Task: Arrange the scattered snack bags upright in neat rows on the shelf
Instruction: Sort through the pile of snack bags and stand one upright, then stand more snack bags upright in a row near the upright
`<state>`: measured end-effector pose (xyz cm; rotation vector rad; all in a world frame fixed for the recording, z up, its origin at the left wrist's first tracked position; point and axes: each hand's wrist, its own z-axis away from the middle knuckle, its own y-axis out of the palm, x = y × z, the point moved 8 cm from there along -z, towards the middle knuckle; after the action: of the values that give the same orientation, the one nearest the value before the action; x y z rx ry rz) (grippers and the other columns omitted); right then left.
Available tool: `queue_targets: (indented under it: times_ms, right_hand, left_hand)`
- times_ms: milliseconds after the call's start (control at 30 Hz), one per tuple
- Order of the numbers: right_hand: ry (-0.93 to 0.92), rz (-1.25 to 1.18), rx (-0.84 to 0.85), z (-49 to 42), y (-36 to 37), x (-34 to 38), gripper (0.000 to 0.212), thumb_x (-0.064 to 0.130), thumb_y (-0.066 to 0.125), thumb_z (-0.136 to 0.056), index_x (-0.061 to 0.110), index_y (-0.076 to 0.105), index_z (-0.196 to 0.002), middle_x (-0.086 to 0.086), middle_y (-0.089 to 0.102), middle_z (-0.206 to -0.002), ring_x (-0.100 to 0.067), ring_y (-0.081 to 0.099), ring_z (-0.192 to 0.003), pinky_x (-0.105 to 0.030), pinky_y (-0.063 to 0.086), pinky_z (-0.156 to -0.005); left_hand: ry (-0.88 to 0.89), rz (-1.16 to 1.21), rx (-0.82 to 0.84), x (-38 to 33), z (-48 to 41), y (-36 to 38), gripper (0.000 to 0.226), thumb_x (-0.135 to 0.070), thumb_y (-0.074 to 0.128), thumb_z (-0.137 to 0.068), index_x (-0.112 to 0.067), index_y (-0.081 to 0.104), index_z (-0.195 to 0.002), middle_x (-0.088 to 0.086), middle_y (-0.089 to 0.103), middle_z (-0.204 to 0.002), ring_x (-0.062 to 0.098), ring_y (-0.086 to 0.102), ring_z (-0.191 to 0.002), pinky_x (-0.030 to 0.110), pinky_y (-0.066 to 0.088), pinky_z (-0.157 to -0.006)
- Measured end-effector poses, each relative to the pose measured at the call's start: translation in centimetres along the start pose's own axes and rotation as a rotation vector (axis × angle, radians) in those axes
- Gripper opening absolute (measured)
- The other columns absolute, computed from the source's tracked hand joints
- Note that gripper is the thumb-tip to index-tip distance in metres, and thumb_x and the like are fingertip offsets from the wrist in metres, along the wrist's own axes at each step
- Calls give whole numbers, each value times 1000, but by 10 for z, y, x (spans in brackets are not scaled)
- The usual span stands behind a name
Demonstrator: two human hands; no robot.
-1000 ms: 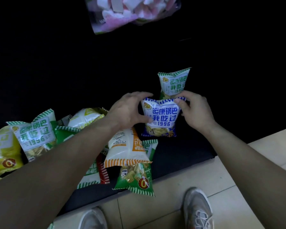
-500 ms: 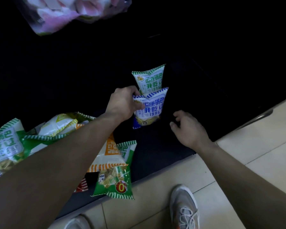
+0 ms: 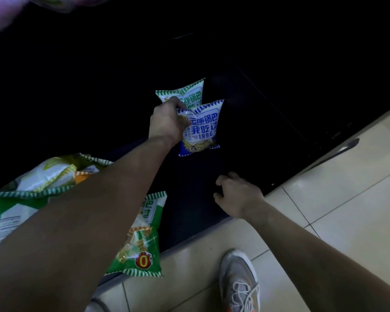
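Note:
A blue-and-white snack bag [image 3: 203, 129] stands upright on the dark shelf [image 3: 196, 206], right in front of a green-and-white bag [image 3: 189, 92] that also stands upright. My left hand [image 3: 167, 122] grips the blue bag's upper left corner. My right hand [image 3: 236, 194] hovers low over the shelf near its front edge, fingers loosely curled, holding nothing. A green bag with a red "0" [image 3: 142, 251] lies flat at the front edge, partly under my left forearm. More scattered bags [image 3: 47, 176] lie in a heap at the left.
A blurred pink bag [image 3: 2, 10] shows at the top left. Pale floor tiles [image 3: 324, 188] run along the shelf's front. My grey shoe [image 3: 239, 282] stands on them. The shelf's back is dark and hard to read.
My right hand has let go of the blue bag and dropped back toward the shelf's front edge. My left hand stays on the bag's top corner. The view has shifted right.

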<state>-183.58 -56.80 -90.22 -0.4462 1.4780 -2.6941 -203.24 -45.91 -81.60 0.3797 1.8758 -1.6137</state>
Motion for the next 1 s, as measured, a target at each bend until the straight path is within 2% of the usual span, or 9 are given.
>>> queue_targets:
  times_ms: [133,200,267,433,567,667,767,833,1000]
  right_hand:
    - [-12,11,3,4,-3,2,43,39,49,-97,21,47,-137,-8,42,-141,-31,50,-124,-42,48,-97]
    - [-23,16,-4,8,-7,6,44,39,49,-97,20,47,-137,-8,42,-140,-31,51,-123,-43,49,-96]
    - [-49,33,-11,14,-14,14,44,39,50,-97,19,47,-136,-8,43,-139,-31,51,-121,-43,50,-94]
    - [-155,115,-30,39,-57,57,47,39,52,-96,16,47,-137,-10,44,-136,-33,51,-120,-43,49,-94]
    - [-283,201,-95,70,-106,114,51,40,52,-96,18,45,-141,-9,46,-136,-33,51,-122,-43,49,-94]
    - [-386,205,-92,92,-123,163,52,44,52,-96,23,42,-143,-5,45,-139,-29,50,-123,-42,48,-90]
    - [-474,265,20,102,-102,206,58,48,54,-95,24,39,-146,-2,45,-141,-26,49,-125,-37,43,-82]
    - [-499,312,86,101,-75,224,66,50,59,-91,23,37,-147,-5,44,-138,-27,51,-122,-39,47,-88]
    - [-559,335,41,92,-15,241,95,58,68,-78,28,16,-150,-2,23,-144,-31,46,-121,-46,50,-91]
  left_hand:
    - [22,-87,22,-5,0,3,37,-23,75,-85,-22,55,-116,4,58,-107,24,61,-90,30,43,-69]
    - [52,-164,37,-11,2,-2,52,-25,75,-84,-23,51,-131,7,51,-128,27,58,-109,33,46,-81]
    - [69,-198,56,-15,8,-15,65,-31,75,-84,-22,44,-140,7,45,-139,28,53,-120,35,45,-93]
    - [166,-417,158,-13,48,-92,61,-43,70,-85,-22,47,-138,6,49,-135,27,51,-121,35,44,-96]
    - [69,-502,292,24,108,-167,61,-47,68,-86,-23,48,-139,7,50,-137,26,52,-121,35,44,-99]
    - [-2,-546,295,61,157,-207,62,-48,65,-88,-23,46,-141,6,49,-140,26,53,-122,33,43,-94]
    - [-61,-540,318,96,193,-229,62,-48,62,-91,-25,40,-145,7,42,-148,29,51,-124,35,44,-93]
    - [-77,-531,377,114,206,-234,64,-48,60,-92,-26,37,-147,7,37,-151,30,51,-125,38,45,-96]
    - [-54,-493,435,132,210,-237,70,-50,59,-92,-25,29,-151,6,28,-157,30,37,-139,42,41,-104]
